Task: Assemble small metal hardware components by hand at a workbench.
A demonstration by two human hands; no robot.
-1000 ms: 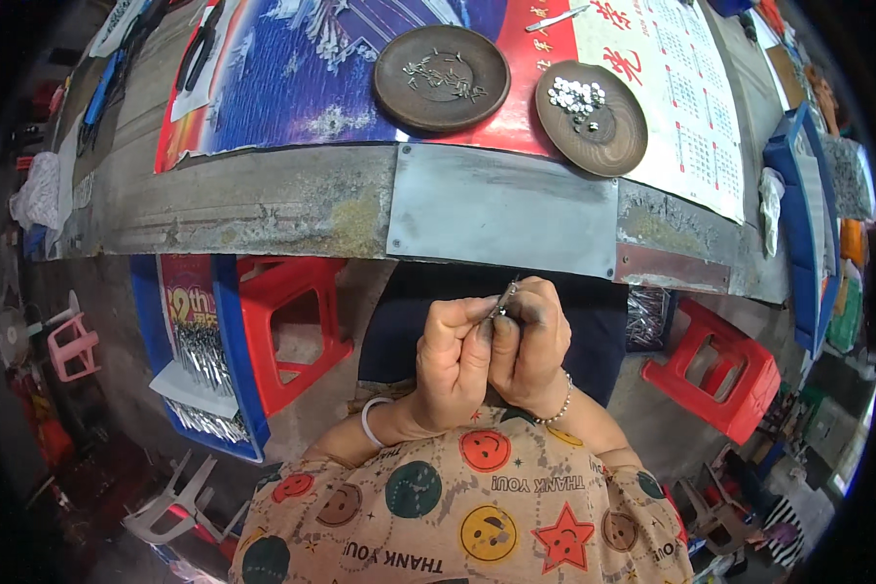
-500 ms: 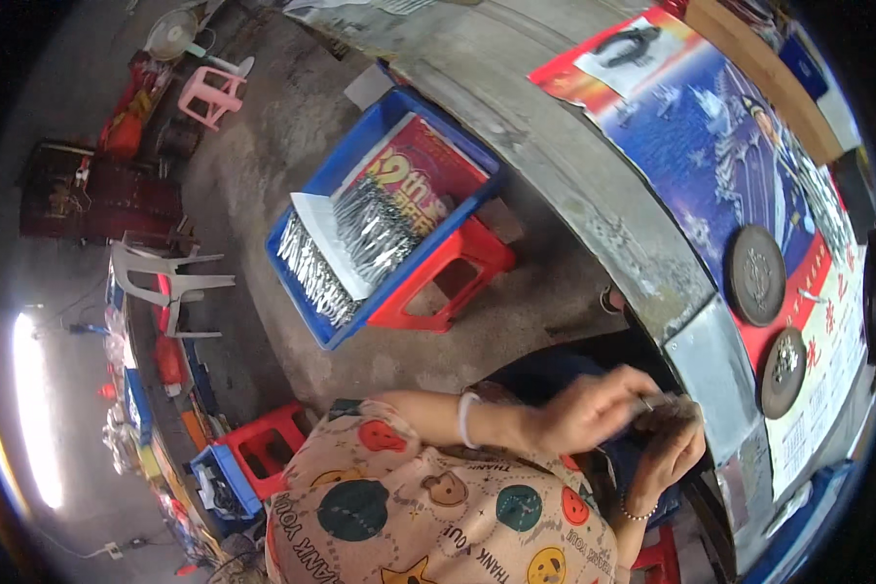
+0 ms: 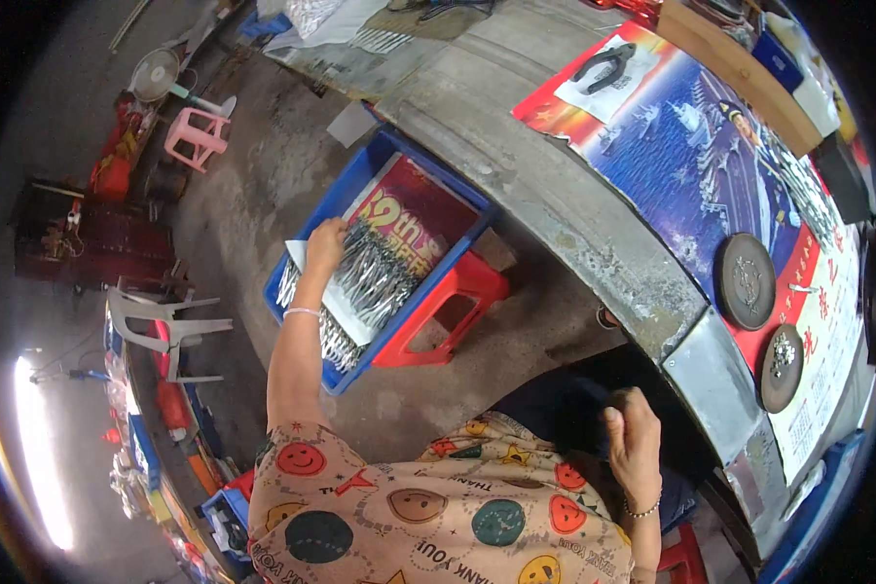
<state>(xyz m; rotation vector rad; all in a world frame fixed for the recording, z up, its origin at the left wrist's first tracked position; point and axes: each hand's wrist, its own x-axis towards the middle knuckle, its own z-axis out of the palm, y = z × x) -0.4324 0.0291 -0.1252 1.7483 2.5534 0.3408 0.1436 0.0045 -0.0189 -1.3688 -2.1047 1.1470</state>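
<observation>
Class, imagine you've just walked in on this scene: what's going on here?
A person has their left hand at a blue bin, by slim metal pieces and one end of a white sheet; its exact grip isn't clear. The bin rests on a red stool. Their right hand is half curled over the lap, and whether it holds anything can't be told. On the workbench sit two round dishes with small pieces in them.

Yellow lettering and numerals on dark-red printed sheet [image 3: 428, 202] in blue rectangular plastic bin [image 3: 477, 228]. Big red characters, small calendar columns on white end of multicoloured paper poster [image 3: 642, 161]. Black words across beige patterned cloth shirt [image 3: 438, 526].
</observation>
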